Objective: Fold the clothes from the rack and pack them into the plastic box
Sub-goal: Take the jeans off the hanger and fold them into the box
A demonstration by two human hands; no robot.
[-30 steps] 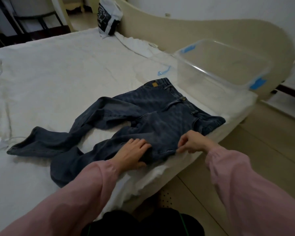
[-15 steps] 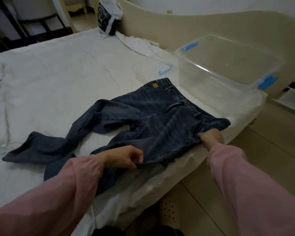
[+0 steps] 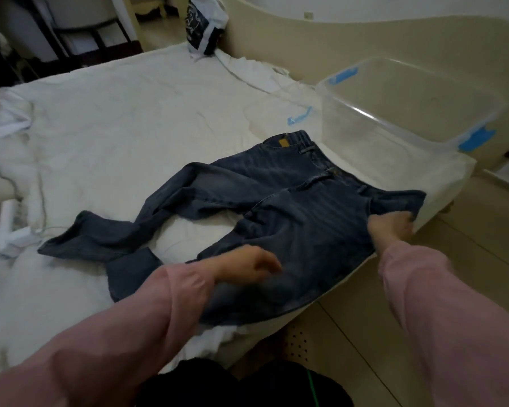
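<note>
Your head view is dim and soft overall: flat indoor light, shadows faint and diffuse. Your left hand (image 3: 249,267) is motion-smeared and its grip is unreadable; your right hand (image 3: 391,226) is a bit sharper. The jeans (image 3: 291,218) go near-black, seams barely showing. The white sheet (image 3: 130,127) is the brightest patch. Faint sheen on the plastic box (image 3: 379,118) rim. Wide-angle bends the edges, and the top-left corner drops to dark

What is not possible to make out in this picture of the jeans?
Head view:
- Left hand: motion blur hides whether it grips the jeans.
- Right hand: it grips the waist corner, fingertips hidden under denim.
- Part of the near leg: covered by the left sleeve.
</note>
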